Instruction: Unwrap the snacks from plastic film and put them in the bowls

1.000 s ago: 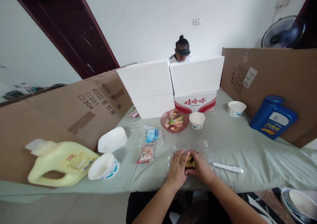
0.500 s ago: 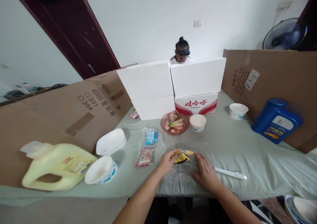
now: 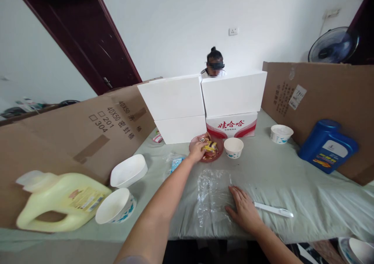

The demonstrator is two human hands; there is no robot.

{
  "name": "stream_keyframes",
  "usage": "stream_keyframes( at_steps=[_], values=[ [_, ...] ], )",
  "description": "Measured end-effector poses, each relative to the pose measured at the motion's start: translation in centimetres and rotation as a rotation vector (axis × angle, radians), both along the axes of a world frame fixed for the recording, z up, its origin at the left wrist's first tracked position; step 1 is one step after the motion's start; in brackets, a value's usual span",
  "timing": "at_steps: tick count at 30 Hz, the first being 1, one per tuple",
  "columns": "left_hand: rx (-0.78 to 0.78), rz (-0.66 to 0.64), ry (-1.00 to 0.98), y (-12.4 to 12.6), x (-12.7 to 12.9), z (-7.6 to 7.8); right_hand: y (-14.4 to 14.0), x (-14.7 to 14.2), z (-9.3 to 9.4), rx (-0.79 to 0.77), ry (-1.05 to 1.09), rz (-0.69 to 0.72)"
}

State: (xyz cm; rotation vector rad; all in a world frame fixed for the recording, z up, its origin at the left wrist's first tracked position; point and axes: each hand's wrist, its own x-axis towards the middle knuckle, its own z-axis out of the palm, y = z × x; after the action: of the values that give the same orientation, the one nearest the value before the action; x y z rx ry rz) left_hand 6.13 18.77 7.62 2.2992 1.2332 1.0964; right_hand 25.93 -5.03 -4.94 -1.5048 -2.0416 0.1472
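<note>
My left hand [image 3: 198,151] reaches over the pinkish glass plate [image 3: 214,159] and grips a small yellow packet [image 3: 210,146] above the other snacks there. Flat on the cloth lies a clear plastic bag [image 3: 214,196]. My right hand [image 3: 244,209] rests on the bag's right edge with its fingers stretched out. Just to the right of that hand is a white plastic handle-like utensil [image 3: 273,209]. A paper bowl [image 3: 233,147] stands beside the plate. Left of the plate, a blue packet in clear wrap [image 3: 176,163] is partly covered by my left forearm.
White boxes [image 3: 179,100] stand across the back, with a person [image 3: 215,61] behind them. Cardboard panels [image 3: 315,100] flank both sides. A yellow jug [image 3: 66,201], a white dish [image 3: 129,171] and a paper bowl [image 3: 117,205] sit left; a blue bottle [image 3: 327,145] stands right.
My left hand has carried the yellow packet from the clear bag forward to the glass plate. My right hand stays on the bag. The pinkish packet at left is now hidden behind my forearm.
</note>
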Motion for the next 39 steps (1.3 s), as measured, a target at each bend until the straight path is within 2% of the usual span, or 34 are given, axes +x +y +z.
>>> stream_keyframes(
  at_steps=[2,5,7,10,11,13,16,19,21,23,27,31,35,39],
  values=[
    [0.023,0.027,0.019,-1.1,0.3,0.1,0.0,0.0,0.3,-0.009,0.002,0.002],
    [0.118,0.044,0.008,-5.7,0.7,0.2,-0.1,-0.1,0.6,-0.02,0.0,0.008],
    [0.231,-0.104,0.062,-10.2,1.0,-0.1,-0.1,-0.2,0.7,-0.021,-0.007,0.016],
    [0.143,-0.509,0.254,-16.9,0.7,-1.6,-0.1,-0.3,1.2,-0.044,-0.029,0.025],
    [0.082,-0.561,0.313,-18.6,0.3,-2.2,-0.2,-0.3,1.4,-0.067,-0.042,0.034],
    [-0.059,-0.545,0.411,-20.9,-1.0,-3.5,-0.5,0.2,2.3,-0.135,-0.072,0.065],
    [-0.2,-0.444,0.496,-22.1,-4.3,-4.9,-1.5,1.8,4.1,-0.26,-0.087,0.133],
    [-0.265,-0.416,0.556,-22.7,-7.9,-5.7,-3.4,4.3,5.4,-0.365,-0.046,0.25],
    [-0.256,-0.398,0.557,-23.5,-9.8,-6.3,-4.9,5.6,5.3,-0.406,-0.034,0.32],
    [-0.213,-0.371,0.526,-24.4,-10.9,-6.9,-6.3,6.3,4.7,-0.407,-0.045,0.328],
    [-0.127,-0.333,0.422,-25.7,-11.2,-7.4,-8.1,5.7,3.3,-0.309,-0.036,0.245],
    [-0.094,-0.336,0.365,-25.8,-10.2,-6.7,-7.3,3.6,3.9,-0.245,-0.03,0.287],
    [-0.192,-0.303,0.329,-25.6,-10.1,-6.0,-5.6,2.3,5.6,-0.264,-0.08,0.385],
    [-0.369,-0.217,0.171,-24.6,-11.1,-6.0,-4.9,2.8,6.7,-0.313,0.042,0.445]
  ],
)
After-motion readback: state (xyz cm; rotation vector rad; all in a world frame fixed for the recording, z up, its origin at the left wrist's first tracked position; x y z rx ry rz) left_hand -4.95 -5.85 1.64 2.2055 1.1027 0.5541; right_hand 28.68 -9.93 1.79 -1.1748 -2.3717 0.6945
